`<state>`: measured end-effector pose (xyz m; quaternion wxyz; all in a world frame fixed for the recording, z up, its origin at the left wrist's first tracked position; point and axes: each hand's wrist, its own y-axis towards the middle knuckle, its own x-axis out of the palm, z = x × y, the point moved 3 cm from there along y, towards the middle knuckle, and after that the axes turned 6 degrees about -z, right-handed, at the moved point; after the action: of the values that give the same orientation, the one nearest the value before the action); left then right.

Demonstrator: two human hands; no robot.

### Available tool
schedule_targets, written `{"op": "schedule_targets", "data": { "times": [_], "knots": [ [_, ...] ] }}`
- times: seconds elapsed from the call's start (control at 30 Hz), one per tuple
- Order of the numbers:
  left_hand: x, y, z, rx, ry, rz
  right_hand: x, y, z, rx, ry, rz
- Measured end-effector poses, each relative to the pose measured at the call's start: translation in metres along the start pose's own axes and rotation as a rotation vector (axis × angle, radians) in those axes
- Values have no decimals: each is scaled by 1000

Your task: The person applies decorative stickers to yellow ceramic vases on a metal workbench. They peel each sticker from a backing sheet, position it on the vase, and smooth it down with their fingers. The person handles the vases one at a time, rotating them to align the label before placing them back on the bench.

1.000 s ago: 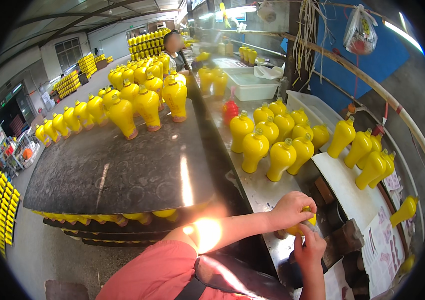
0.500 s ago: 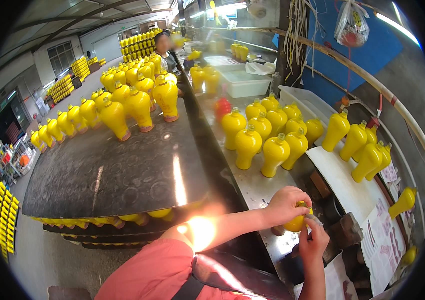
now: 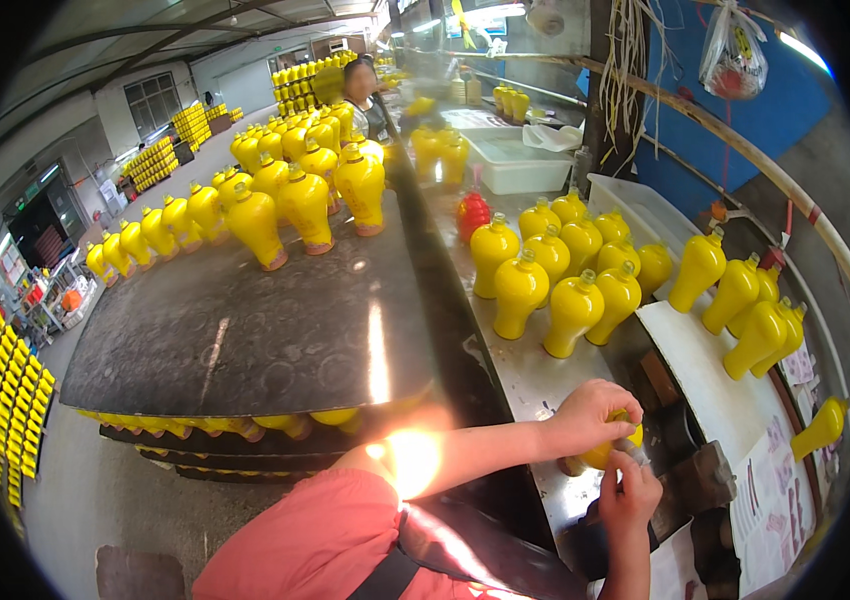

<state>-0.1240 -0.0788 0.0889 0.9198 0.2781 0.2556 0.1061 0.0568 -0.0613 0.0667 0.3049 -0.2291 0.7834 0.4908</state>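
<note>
A yellow vase-shaped bottle [image 3: 598, 457] is at the metal work surface's near edge, partly hidden by my hands. My left hand [image 3: 590, 422] comes across from the left, its fingers curled round the bottle's upper part. Just below, my right hand [image 3: 631, 492] has thumb and fingers pinched together against the bottle's side; whatever lies between them is too small to make out. Past my hands stands a group of glossy yellow bottles [image 3: 573, 315] with clear necks. More yellow bottles [image 3: 767, 335] stand on a white board [image 3: 690, 350] to the right.
Dark blocks [image 3: 700, 480] sit right of my hands, beside printed paper [image 3: 770, 490] and a lone tilted bottle [image 3: 820, 428]. On the left, a dark table [image 3: 275, 350] carries many yellow bottles [image 3: 305, 205]. White tubs [image 3: 517, 175], a red container [image 3: 472, 215] and a person [image 3: 363, 95] are farther back.
The view has turned slightly left, so the surroundings sit farther right. My left hand still grips the bottle, and my right fingers stay pinched at its side.
</note>
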Motion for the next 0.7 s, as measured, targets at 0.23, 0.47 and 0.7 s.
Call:
{"op": "schedule_targets", "data": {
  "times": [0.23, 0.47, 0.7],
  "knots": [
    [4, 0, 0, -12, 98, 30, -1, -1, 3, 41, 62, 39],
    [4, -1, -2, -16, 52, 8, -1, 0, 6, -56, -4, -7],
    [9, 0, 6, 39, 67, 113, -4, 3, 3, 12, 81, 53]
  ]
}}
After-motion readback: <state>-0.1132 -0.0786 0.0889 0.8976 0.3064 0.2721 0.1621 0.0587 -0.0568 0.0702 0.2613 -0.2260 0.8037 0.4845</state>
